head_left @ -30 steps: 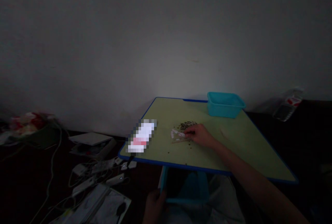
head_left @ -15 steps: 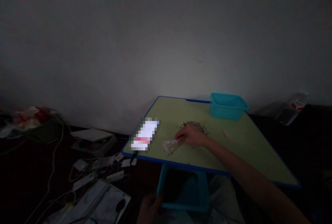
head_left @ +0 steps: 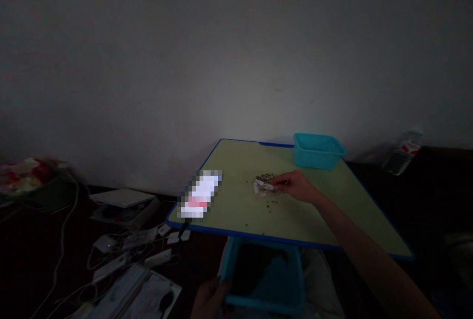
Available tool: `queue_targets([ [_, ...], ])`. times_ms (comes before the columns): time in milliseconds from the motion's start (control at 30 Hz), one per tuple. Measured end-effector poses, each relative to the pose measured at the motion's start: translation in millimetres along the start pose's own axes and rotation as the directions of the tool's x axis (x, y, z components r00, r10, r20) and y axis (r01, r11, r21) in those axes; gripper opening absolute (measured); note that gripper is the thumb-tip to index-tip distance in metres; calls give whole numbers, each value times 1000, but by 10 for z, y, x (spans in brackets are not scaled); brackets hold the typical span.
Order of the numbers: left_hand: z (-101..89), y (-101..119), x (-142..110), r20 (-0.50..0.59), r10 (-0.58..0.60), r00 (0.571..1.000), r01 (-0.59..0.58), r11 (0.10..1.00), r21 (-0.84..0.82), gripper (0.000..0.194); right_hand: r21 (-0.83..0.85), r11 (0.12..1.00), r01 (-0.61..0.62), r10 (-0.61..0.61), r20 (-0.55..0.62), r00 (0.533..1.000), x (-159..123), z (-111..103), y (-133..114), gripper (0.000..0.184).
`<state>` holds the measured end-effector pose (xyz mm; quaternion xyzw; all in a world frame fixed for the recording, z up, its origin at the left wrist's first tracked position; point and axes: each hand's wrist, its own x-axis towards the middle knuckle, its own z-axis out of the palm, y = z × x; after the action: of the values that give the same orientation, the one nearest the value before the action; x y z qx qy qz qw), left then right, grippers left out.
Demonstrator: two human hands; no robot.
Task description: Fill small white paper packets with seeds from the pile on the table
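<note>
My right hand (head_left: 295, 186) is closed on a crumpled clear plastic piece (head_left: 263, 187), perhaps a small bag, held low over the table (head_left: 236, 161). Small dark grains (head_left: 266, 177) lie in a patch beside it, partly hidden by the plastic and my fingers. A few stray grains (head_left: 270, 206) are scattered nearer the front edge. Below that edge, my left hand (head_left: 211, 295) grips the left rim of a blue plastic basin (head_left: 281, 287). Dark contents, too dim to make out singly, cover the basin's left and back part.
A second blue basin (head_left: 318, 151) stands at the table's back right. A lit phone (head_left: 200, 196), blurred out, sits at the left edge. Power strips and cables (head_left: 129, 245) clutter the floor at left. A plastic bottle (head_left: 403, 152) leans by the wall at right.
My right hand has moved with the plastic away from the front edge to the grain patch, which looks smaller. My left hand stays on the basin. The view has shifted slightly.
</note>
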<state>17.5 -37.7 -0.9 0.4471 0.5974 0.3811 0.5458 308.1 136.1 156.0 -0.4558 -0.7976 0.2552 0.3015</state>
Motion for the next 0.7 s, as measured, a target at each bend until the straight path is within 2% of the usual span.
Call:
queue_targets([
  [100,20,0,3,-11,-57,998,57,997,-47,45,-20,995,-103,99,-132,986,-229,-114,196,20],
  [267,51,2,32,78,-29,997,38,992,-116,44,-37,980,-196,188,-162,969,-499,-102,356,21],
  [400,45,7,57,71,-47,996,57,987,-153,42,-95,971,-220,202,-169,965,-511,-32,305,22],
  [500,12,14,71,61,-4,998,12,991,-134,41,-122,971,-206,188,-148,971,-478,40,241,22],
  [600,-28,35,74,56,39,998,-31,990,-134,39,-105,976,-192,178,-133,975,-471,137,155,23],
  [700,-47,98,47,55,20,998,-13,992,-127,37,-70,979,-190,181,-117,976,-487,247,37,23],
])
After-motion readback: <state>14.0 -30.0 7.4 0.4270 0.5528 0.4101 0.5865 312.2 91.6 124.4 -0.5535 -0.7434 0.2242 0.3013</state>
